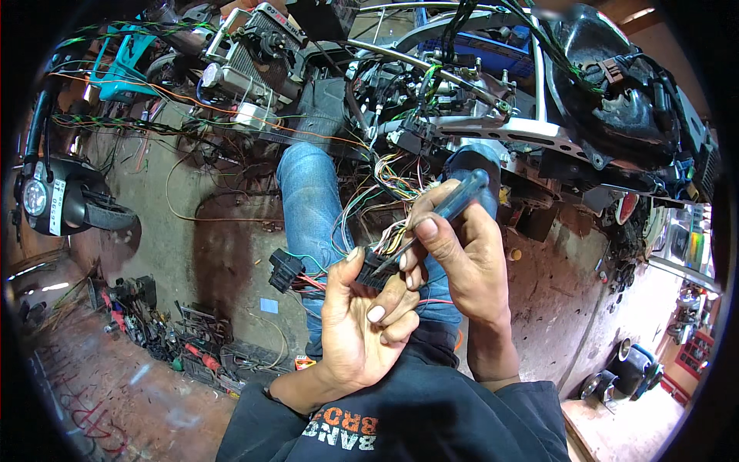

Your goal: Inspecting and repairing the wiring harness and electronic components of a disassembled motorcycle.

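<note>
Between my knees, my left hand (pixel 360 327) grips a black multi-wire connector (pixel 372 272) in its fingertips, thumb on one side and bent fingers on the other. Thin coloured wires (pixel 394 171) run from the connector up toward the motorcycle frame. My right hand (pixel 471 266) is closed around a screwdriver (pixel 460 198) with a dark translucent bluish handle. Its thin shaft slants down to the left, and the tip meets the connector or sits just beside it; fingers partly hide the spot. A second black connector (pixel 285 269) with green and red wires hangs by my left thigh.
Ahead stands a stripped motorcycle with a silver frame (pixel 493 129), and a radiator (pixel 265 46) lies to its left. Loose wires (pixel 115 123) stretch across the left side. Tools and parts (pixel 204 331) line the lower left floor. A black cylindrical part (pixel 635 369) lies at the right.
</note>
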The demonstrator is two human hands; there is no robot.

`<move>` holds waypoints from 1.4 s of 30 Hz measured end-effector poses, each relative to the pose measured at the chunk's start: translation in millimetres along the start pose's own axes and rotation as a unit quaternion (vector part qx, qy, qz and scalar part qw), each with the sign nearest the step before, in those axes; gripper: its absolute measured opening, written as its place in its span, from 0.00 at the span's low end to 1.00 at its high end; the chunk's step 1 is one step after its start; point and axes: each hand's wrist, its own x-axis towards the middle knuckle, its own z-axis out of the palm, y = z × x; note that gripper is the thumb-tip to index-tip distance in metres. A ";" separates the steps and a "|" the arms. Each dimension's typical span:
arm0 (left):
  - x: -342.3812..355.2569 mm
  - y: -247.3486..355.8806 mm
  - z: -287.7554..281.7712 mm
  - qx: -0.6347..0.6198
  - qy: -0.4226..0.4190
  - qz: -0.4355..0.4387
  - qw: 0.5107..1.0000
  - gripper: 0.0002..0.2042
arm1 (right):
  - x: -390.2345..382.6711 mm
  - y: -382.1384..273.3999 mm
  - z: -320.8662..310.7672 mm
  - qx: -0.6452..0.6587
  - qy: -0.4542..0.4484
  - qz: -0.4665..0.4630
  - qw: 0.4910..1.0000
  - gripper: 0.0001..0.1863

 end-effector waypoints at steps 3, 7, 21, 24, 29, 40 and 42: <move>-1.7 -2.4 0.3 0.005 0.013 0.011 1.000 0.24 | -5.1 9.6 -1.4 0.012 -0.012 -0.071 0.997 0.12; -1.7 -6.1 0.6 0.009 0.012 0.001 1.000 0.24 | -6.8 1.7 -1.4 0.026 0.016 -0.016 0.999 0.11; -1.1 0.6 2.6 -0.017 -0.006 0.001 1.000 0.22 | -15.7 -20.4 -12.9 0.016 0.113 -0.176 0.978 0.16; -2.8 1.4 -0.3 -0.063 -0.014 0.010 0.998 0.21 | -23.9 -13.3 -23.7 -0.011 0.072 -0.204 0.976 0.19; -3.9 4.1 -1.4 -0.063 -0.046 0.001 0.997 0.23 | -27.6 -12.9 -32.5 0.011 0.040 -0.170 0.985 0.17; -5.9 6.8 -20.3 0.185 -0.007 0.108 0.977 0.25 | -31.6 -25.2 -35.6 -0.172 -0.041 0.018 0.984 0.21; -4.8 8.1 -19.5 0.228 0.018 0.137 0.964 0.25 | -24.4 -15.6 -45.2 -0.345 -0.136 -0.145 0.917 0.19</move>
